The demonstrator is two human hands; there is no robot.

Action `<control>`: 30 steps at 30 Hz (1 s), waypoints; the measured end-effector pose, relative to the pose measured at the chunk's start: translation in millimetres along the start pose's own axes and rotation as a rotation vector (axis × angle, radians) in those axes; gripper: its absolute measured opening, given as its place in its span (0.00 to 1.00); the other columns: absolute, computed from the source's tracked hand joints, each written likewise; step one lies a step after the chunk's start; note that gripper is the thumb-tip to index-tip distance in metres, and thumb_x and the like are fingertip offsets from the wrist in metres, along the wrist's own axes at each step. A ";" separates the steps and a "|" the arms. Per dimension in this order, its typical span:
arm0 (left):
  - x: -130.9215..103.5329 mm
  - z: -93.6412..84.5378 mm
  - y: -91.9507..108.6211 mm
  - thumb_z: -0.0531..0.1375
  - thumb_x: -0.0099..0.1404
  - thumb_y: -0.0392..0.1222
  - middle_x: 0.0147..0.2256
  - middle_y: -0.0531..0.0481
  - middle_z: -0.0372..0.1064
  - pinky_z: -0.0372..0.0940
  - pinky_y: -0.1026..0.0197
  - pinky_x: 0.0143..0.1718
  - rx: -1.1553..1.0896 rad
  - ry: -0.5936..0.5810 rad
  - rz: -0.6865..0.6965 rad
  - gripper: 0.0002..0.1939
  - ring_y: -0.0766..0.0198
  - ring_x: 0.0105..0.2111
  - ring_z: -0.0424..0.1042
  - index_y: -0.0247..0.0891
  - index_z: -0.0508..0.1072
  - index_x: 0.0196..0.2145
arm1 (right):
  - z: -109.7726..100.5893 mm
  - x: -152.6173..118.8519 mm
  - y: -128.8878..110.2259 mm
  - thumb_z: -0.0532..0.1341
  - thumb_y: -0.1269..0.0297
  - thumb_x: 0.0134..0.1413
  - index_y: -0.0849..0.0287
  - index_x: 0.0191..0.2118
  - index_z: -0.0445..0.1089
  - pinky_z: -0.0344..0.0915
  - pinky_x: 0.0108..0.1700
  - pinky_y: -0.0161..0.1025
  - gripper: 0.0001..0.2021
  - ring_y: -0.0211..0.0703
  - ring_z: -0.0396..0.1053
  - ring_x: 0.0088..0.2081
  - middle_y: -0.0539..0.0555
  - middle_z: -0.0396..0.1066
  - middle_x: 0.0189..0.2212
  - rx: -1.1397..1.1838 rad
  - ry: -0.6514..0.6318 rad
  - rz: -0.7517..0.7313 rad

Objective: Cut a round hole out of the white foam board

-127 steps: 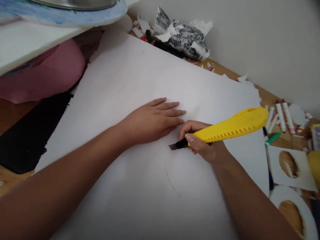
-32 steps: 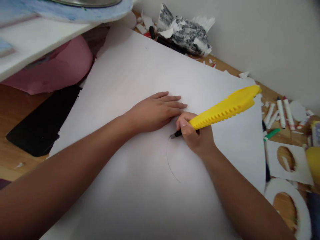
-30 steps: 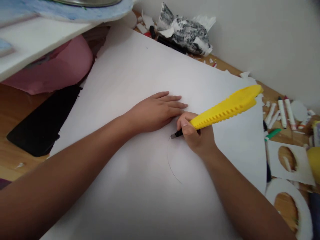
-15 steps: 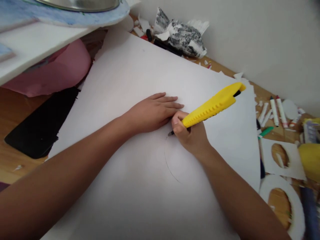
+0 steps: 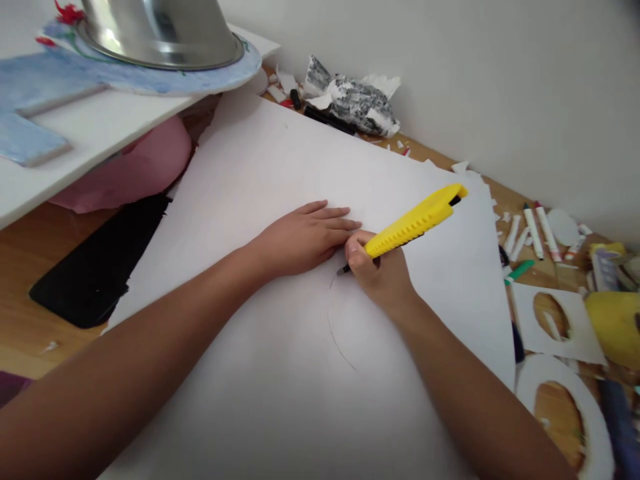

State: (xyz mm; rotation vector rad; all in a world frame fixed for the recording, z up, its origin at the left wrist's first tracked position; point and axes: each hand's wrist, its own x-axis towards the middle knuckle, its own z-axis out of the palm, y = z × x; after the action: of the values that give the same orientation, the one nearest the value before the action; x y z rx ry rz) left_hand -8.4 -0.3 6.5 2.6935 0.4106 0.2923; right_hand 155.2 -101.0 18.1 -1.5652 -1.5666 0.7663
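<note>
Wall (image 5: 500, 80): plain, pale grey, meeting a wood-grained surface (image 5: 50, 240). White raised slab (image 5: 115, 123) at left. Lighting subdued; lower foreground shaded.

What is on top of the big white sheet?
The left hand rests flat; the right hand holds a yellow cutter near a curved line. The sheet beneath both hands is covered.

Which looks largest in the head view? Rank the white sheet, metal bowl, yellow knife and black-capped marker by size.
1. white sheet
2. metal bowl, cut off by the picture's top edge
3. yellow knife, held in the right hand
4. black-capped marker
</note>
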 end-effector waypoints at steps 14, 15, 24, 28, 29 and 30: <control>-0.4 0.1 -1.6 0.46 0.76 0.42 0.67 0.52 0.57 0.43 0.53 0.70 0.061 -0.003 -0.019 0.24 0.64 0.68 0.53 0.41 0.61 0.66 | -6.6 6.8 5.1 0.55 0.60 0.59 0.57 0.24 0.62 0.51 0.21 0.35 0.13 0.33 0.53 0.18 0.44 0.54 0.16 0.134 0.094 0.156; -0.4 0.0 -1.5 0.46 0.76 0.42 0.67 0.52 0.56 0.43 0.53 0.70 0.064 -0.003 -0.018 0.24 0.64 0.68 0.53 0.40 0.61 0.66 | -7.4 7.8 5.4 0.56 0.60 0.58 0.57 0.24 0.62 0.51 0.21 0.35 0.13 0.33 0.53 0.18 0.44 0.54 0.16 0.128 0.086 0.158; 0.2 -1.1 0.1 0.47 0.76 0.42 0.67 0.52 0.56 0.44 0.52 0.70 0.056 -0.012 -0.027 0.23 0.63 0.68 0.54 0.40 0.63 0.65 | -9.0 2.3 8.6 0.57 0.60 0.57 0.57 0.23 0.62 0.48 0.20 0.35 0.13 0.32 0.53 0.18 0.44 0.54 0.16 0.191 0.029 0.122; -0.4 -0.1 -0.7 0.47 0.76 0.43 0.67 0.51 0.57 0.44 0.52 0.70 0.043 0.001 -0.026 0.23 0.63 0.68 0.54 0.42 0.62 0.66 | -8.6 3.0 9.1 0.56 0.59 0.57 0.57 0.23 0.62 0.48 0.20 0.35 0.13 0.33 0.53 0.18 0.44 0.54 0.16 0.230 0.057 0.136; -0.5 0.3 -0.9 0.47 0.76 0.43 0.67 0.51 0.57 0.44 0.52 0.70 0.042 0.007 -0.025 0.23 0.63 0.68 0.54 0.42 0.62 0.66 | -8.6 3.4 8.9 0.56 0.59 0.58 0.57 0.23 0.62 0.48 0.20 0.35 0.13 0.33 0.53 0.18 0.45 0.55 0.16 0.234 0.061 0.140; -0.6 0.6 -1.1 0.47 0.76 0.43 0.67 0.51 0.57 0.44 0.52 0.70 0.042 0.011 -0.024 0.23 0.63 0.68 0.54 0.42 0.62 0.66 | -8.6 3.8 8.5 0.56 0.59 0.58 0.57 0.23 0.63 0.48 0.20 0.35 0.13 0.33 0.53 0.18 0.45 0.55 0.16 0.231 0.057 0.141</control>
State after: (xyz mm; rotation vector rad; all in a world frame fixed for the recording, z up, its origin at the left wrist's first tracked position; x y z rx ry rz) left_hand -9.1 0.3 5.4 2.7273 0.4576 0.2943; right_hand 167.3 -97.6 15.7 -1.5231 -1.2876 0.9369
